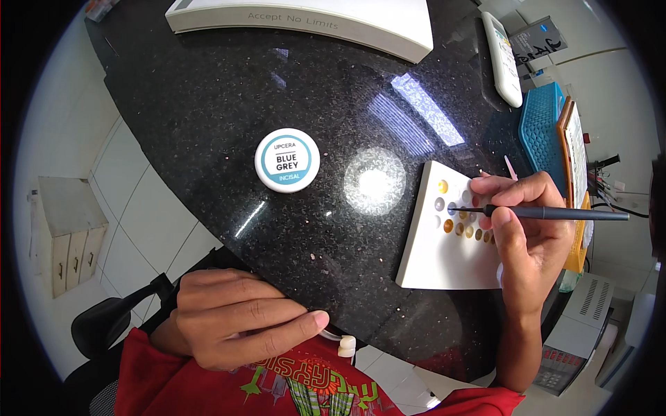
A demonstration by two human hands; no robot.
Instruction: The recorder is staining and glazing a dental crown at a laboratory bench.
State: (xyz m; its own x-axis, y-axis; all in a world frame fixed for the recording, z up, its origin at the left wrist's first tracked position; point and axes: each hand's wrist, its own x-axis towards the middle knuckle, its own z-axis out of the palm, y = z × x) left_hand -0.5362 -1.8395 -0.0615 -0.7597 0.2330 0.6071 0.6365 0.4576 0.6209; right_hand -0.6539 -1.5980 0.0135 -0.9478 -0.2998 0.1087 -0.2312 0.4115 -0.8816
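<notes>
My right hand (531,236) grips a fine brush (555,213) with a dark handle. The brush tip touches or hovers just over a bluish-grey dab on a white palette (430,263), which carries rows of yellow, brown, grey and pink dabs. Low at the left, my left hand (243,319) is closed by the counter's front edge, its fingers together and its palm hidden. Just past its fingertips a small tooth-coloured dental crown (347,344) shows, with a pale strip beside it; whether the hand holds its support is hidden.
On the dark speckled counter (208,118) stands a round white jar (287,161) with a blue-ringed lid. A white box (305,24) lies at the back. Along the right are a white remote (502,59), a blue textured box (541,125) and a grey machine (576,333).
</notes>
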